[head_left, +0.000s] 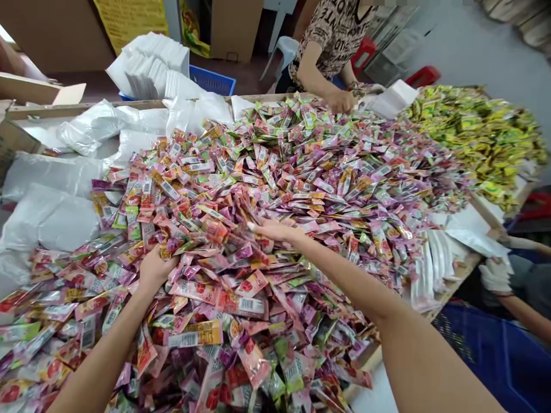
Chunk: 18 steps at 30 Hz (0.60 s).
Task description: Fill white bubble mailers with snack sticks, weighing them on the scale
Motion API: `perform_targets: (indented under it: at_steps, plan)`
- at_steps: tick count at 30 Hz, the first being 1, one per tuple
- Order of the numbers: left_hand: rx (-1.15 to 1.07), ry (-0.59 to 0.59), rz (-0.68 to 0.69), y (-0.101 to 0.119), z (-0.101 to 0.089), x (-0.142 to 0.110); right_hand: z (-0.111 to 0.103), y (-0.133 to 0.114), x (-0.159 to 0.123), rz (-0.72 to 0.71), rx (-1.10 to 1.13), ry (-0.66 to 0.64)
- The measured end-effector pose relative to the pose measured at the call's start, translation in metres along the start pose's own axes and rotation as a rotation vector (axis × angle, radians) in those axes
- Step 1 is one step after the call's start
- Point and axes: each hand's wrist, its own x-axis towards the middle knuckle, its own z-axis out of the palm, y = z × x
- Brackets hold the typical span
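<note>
A broad heap of small printed sachets, mostly pink, red, purple, green and orange with barcodes, covers the table in front of me. At the left part of the heap, my left hand is closed round a few sachets, their ends showing beyond the fingers. My right hand reaches into the middle of the heap, closed on a bunch of upright sachets, thumb on top. Its other fingers are partly hidden among the packets.
White plastic bags lie along the left, with stacked white sheets behind. Yellow sachets are piled at the far right. A co-worker's hand works at the far edge; another person's gloved hand is at right, near a blue crate.
</note>
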Motion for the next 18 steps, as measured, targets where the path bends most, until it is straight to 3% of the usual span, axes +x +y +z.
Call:
perform_targets:
  at_steps: [3,7,10,12,15,18]
  plan:
    - [-0.069,0.013,0.009,-0.004,0.003,0.001,-0.019,0.048,0.016,0.106,-0.083,0.027]
    - [-0.148,0.005,0.024,-0.007,0.005,0.000,-0.055,0.113,0.036,0.354,-0.399,0.276]
    - [-0.189,0.011,0.037,-0.009,0.007,-0.001,-0.075,0.145,0.039,0.446,-0.581,0.454]
    - [-0.202,0.020,0.031,-0.011,0.011,-0.002,-0.078,0.152,0.036,0.525,-0.525,0.567]
    - [-0.204,0.043,0.019,-0.012,0.017,-0.002,-0.067,0.143,0.034,0.676,-0.188,0.700]
    - [-0.189,0.053,0.031,-0.010,0.020,-0.004,-0.047,0.117,0.040,0.765,0.103,0.661]
